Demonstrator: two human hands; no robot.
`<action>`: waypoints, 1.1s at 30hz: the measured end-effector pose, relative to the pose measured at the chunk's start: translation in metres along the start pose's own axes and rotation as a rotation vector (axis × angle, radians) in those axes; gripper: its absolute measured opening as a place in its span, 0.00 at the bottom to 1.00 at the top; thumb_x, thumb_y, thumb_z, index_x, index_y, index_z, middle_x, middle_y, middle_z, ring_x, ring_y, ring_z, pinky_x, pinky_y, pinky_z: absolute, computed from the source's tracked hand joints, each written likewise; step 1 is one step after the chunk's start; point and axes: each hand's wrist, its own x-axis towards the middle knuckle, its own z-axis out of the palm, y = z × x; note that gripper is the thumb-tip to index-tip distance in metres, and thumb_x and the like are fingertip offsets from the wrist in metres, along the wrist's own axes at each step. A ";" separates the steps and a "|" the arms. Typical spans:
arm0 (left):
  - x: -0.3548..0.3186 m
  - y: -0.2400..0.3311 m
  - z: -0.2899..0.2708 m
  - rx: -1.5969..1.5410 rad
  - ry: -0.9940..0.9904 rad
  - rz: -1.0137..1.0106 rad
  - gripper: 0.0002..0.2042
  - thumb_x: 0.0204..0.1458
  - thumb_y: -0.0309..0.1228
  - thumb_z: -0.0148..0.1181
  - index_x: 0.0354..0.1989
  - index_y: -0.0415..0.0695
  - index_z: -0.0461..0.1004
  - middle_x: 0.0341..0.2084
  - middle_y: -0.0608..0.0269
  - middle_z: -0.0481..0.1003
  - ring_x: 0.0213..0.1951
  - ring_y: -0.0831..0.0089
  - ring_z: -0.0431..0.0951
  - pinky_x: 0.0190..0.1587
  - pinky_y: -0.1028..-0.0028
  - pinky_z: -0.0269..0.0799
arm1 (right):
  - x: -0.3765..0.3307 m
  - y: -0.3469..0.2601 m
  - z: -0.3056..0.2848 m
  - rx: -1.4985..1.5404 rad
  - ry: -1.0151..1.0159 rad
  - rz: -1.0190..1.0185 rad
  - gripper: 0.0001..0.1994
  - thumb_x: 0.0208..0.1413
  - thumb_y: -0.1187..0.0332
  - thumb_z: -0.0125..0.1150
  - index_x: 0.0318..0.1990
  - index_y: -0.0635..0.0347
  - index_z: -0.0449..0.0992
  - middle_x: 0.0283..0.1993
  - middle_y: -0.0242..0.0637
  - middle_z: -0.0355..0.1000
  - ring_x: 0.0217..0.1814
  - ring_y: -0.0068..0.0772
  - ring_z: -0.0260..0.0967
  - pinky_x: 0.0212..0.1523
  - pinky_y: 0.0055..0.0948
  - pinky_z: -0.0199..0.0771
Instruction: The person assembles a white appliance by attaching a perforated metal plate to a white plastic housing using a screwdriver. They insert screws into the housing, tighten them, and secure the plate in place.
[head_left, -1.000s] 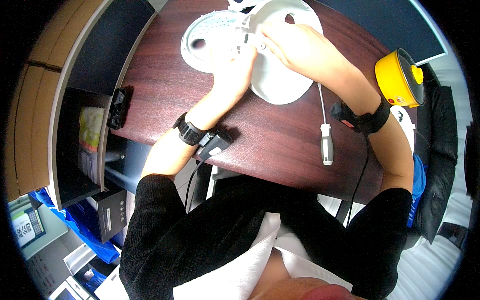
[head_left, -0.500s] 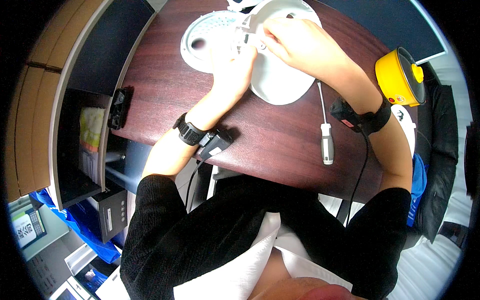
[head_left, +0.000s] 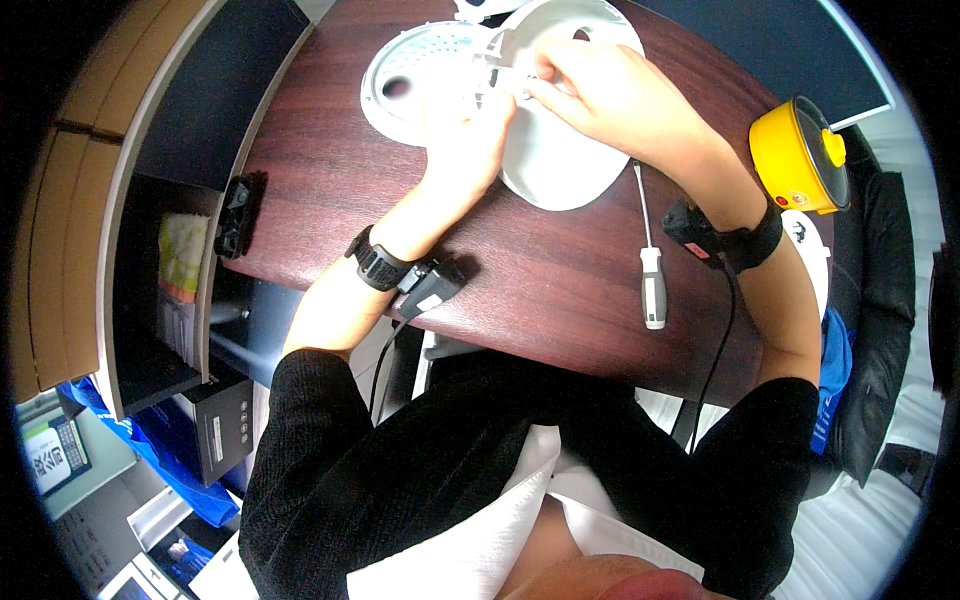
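A white oval plastic housing (head_left: 562, 165) lies on the dark wooden table, beside a round white perforated cover (head_left: 385, 120). My left hand (head_left: 468, 140) is closed at the edge between the two pieces, its fingertips on a small white part (head_left: 508, 80) near the hinge-like bracket. My right hand (head_left: 610, 95) hovers over the housing with thumb and forefinger pinched together at the same small part. What exactly lies between its fingertips is too small to name. A screwdriver (head_left: 652, 285) with a grey handle rests on the table below my right forearm.
At the right edge of the table stands a yellow pot (head_left: 785, 155) with a dark lid. A black object (head_left: 235, 217) lies at the table's left edge, beside a shelf unit (head_left: 160, 300). Cables (head_left: 722, 340) hang from the devices strapped to my wrists.
My right hand has shifted slightly to the right, and its finger pose has changed a little. My left hand stays almost in place.
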 end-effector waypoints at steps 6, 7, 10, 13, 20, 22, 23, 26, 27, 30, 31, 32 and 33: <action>0.001 0.003 0.000 -0.019 -0.003 -0.013 0.12 0.43 0.25 0.51 0.37 0.34 0.72 0.24 0.61 0.74 0.27 0.75 0.71 0.32 0.73 0.68 | 0.000 -0.005 0.002 0.039 -0.037 0.067 0.09 0.54 0.65 0.54 0.35 0.62 0.70 0.27 0.46 0.70 0.30 0.47 0.71 0.32 0.37 0.70; 0.000 0.005 0.001 -0.031 0.003 -0.012 0.13 0.43 0.25 0.51 0.37 0.34 0.72 0.24 0.60 0.74 0.27 0.75 0.71 0.32 0.73 0.68 | 0.001 -0.006 0.001 0.043 -0.057 0.095 0.08 0.53 0.66 0.54 0.35 0.62 0.70 0.27 0.46 0.70 0.30 0.47 0.71 0.32 0.37 0.70; 0.001 0.004 0.001 -0.046 0.006 0.006 0.13 0.43 0.25 0.51 0.38 0.34 0.72 0.25 0.60 0.74 0.28 0.75 0.71 0.32 0.73 0.68 | 0.001 -0.002 0.003 0.026 -0.016 0.011 0.08 0.51 0.67 0.55 0.35 0.62 0.70 0.28 0.45 0.70 0.30 0.46 0.71 0.31 0.37 0.70; 0.001 0.005 0.001 -0.014 0.000 0.012 0.14 0.43 0.25 0.51 0.40 0.34 0.72 0.26 0.59 0.74 0.28 0.73 0.72 0.33 0.72 0.68 | 0.002 0.001 0.003 -0.041 0.043 -0.092 0.08 0.49 0.67 0.56 0.35 0.61 0.70 0.27 0.44 0.70 0.29 0.45 0.71 0.31 0.36 0.70; 0.001 -0.008 0.000 0.035 0.031 0.000 0.15 0.42 0.25 0.52 0.40 0.34 0.72 0.25 0.59 0.74 0.27 0.73 0.71 0.33 0.72 0.68 | 0.005 -0.003 0.005 -0.062 0.006 -0.052 0.08 0.49 0.68 0.56 0.33 0.62 0.69 0.25 0.43 0.69 0.28 0.44 0.71 0.30 0.35 0.70; 0.001 0.000 0.000 -0.017 0.013 0.010 0.14 0.42 0.25 0.52 0.39 0.34 0.72 0.24 0.60 0.73 0.26 0.73 0.71 0.32 0.73 0.68 | 0.005 0.002 0.006 0.021 -0.006 -0.030 0.07 0.49 0.68 0.56 0.33 0.62 0.68 0.24 0.43 0.68 0.27 0.43 0.70 0.29 0.35 0.69; 0.002 0.003 0.000 -0.043 0.003 0.015 0.14 0.42 0.25 0.52 0.38 0.34 0.72 0.24 0.60 0.73 0.26 0.73 0.70 0.32 0.73 0.68 | 0.005 0.003 0.007 0.061 -0.012 -0.017 0.07 0.49 0.69 0.56 0.32 0.62 0.68 0.24 0.43 0.68 0.26 0.43 0.70 0.29 0.35 0.68; 0.001 0.003 -0.001 -0.012 -0.002 0.016 0.13 0.42 0.25 0.51 0.37 0.33 0.72 0.22 0.61 0.72 0.24 0.75 0.70 0.30 0.74 0.68 | 0.008 -0.011 -0.011 0.092 -0.040 0.015 0.07 0.48 0.69 0.55 0.31 0.62 0.67 0.22 0.42 0.66 0.26 0.43 0.68 0.29 0.34 0.67; 0.001 0.005 -0.001 -0.018 -0.004 -0.020 0.13 0.42 0.25 0.52 0.38 0.33 0.72 0.24 0.59 0.73 0.26 0.73 0.70 0.31 0.72 0.68 | 0.006 -0.010 -0.012 0.096 -0.012 0.011 0.07 0.48 0.70 0.56 0.31 0.63 0.67 0.22 0.41 0.65 0.25 0.41 0.67 0.28 0.33 0.67; 0.001 0.001 0.000 0.106 -0.002 -0.030 0.15 0.45 0.28 0.53 0.41 0.34 0.71 0.30 0.53 0.73 0.32 0.67 0.72 0.37 0.67 0.68 | -0.014 -0.002 -0.024 0.112 0.021 0.060 0.06 0.48 0.71 0.57 0.31 0.62 0.67 0.19 0.37 0.61 0.22 0.34 0.62 0.26 0.28 0.64; -0.002 -0.013 -0.001 0.234 0.009 0.031 0.15 0.45 0.29 0.53 0.42 0.34 0.70 0.33 0.51 0.72 0.36 0.64 0.71 0.40 0.65 0.67 | -0.026 -0.002 -0.032 0.117 -0.010 0.116 0.06 0.48 0.71 0.57 0.31 0.62 0.67 0.19 0.36 0.59 0.21 0.31 0.60 0.25 0.27 0.63; -0.003 -0.023 -0.002 0.360 0.019 0.093 0.16 0.46 0.30 0.54 0.43 0.34 0.70 0.37 0.49 0.72 0.39 0.60 0.71 0.43 0.62 0.66 | -0.036 0.000 -0.039 0.121 -0.039 0.175 0.06 0.49 0.72 0.57 0.31 0.62 0.66 0.18 0.34 0.57 0.20 0.27 0.58 0.24 0.25 0.62; -0.004 -0.006 -0.002 0.214 -0.074 -0.024 0.18 0.49 0.34 0.53 0.46 0.36 0.69 0.44 0.43 0.68 0.46 0.51 0.66 0.51 0.56 0.58 | -0.053 0.007 -0.044 0.111 -0.031 0.220 0.06 0.49 0.72 0.57 0.30 0.61 0.66 0.18 0.32 0.56 0.19 0.24 0.56 0.23 0.23 0.61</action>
